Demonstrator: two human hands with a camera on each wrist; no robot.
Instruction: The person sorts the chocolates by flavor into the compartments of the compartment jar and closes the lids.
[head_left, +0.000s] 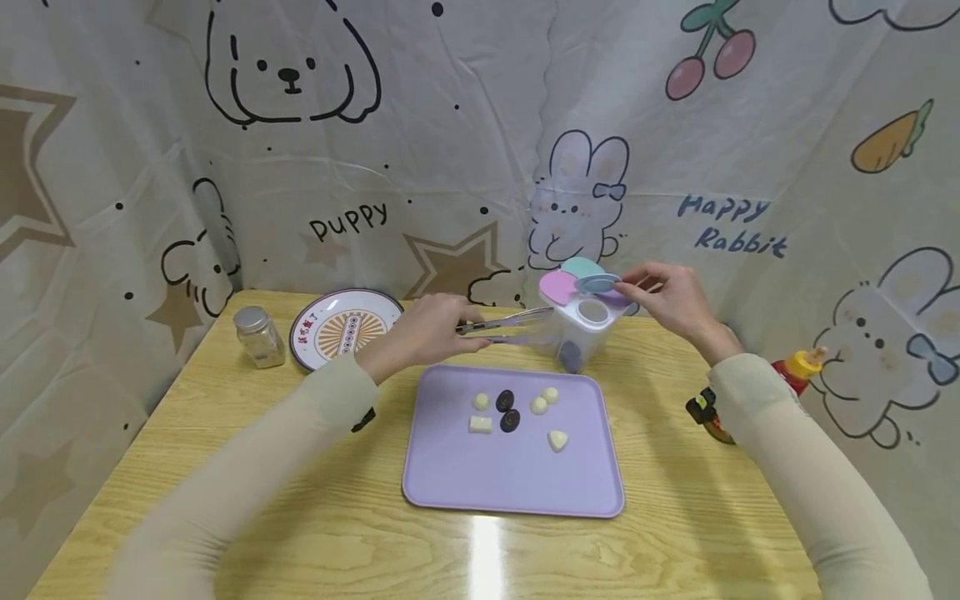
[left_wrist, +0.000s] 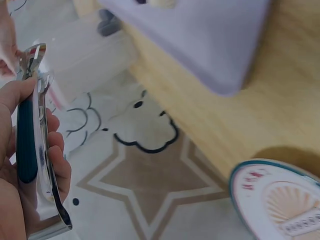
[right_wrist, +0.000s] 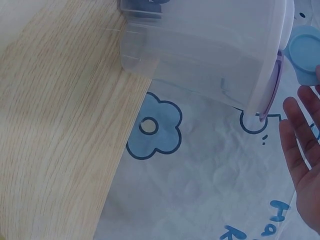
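My left hand (head_left: 429, 332) grips metal tongs (left_wrist: 41, 165), their far ends beside the clear container's (head_left: 597, 340) left side in the head view; whether they touch it cannot be told. That container, at the back of the table, has several coloured flip lids. Between thumb and fingertips, my right hand (head_left: 673, 300) pinches the raised blue lid (head_left: 597, 284), above a round opening (head_left: 593, 312). Pink (head_left: 558, 287) and teal (head_left: 581, 267) lids lie down beside it. Something dark (head_left: 571, 357) is inside, low down. In the right wrist view, the blue lid (right_wrist: 306, 52) meets my fingers at the right edge.
A lilac tray (head_left: 510, 487) in front of the container carries dark oval pieces (head_left: 510, 420) and several whitish pieces (head_left: 481, 425). At the back left stand a patterned plate (head_left: 309, 321) and a metal-capped jar (head_left: 259, 337). A yellow-topped bottle (head_left: 804, 364) is partly behind my right sleeve.
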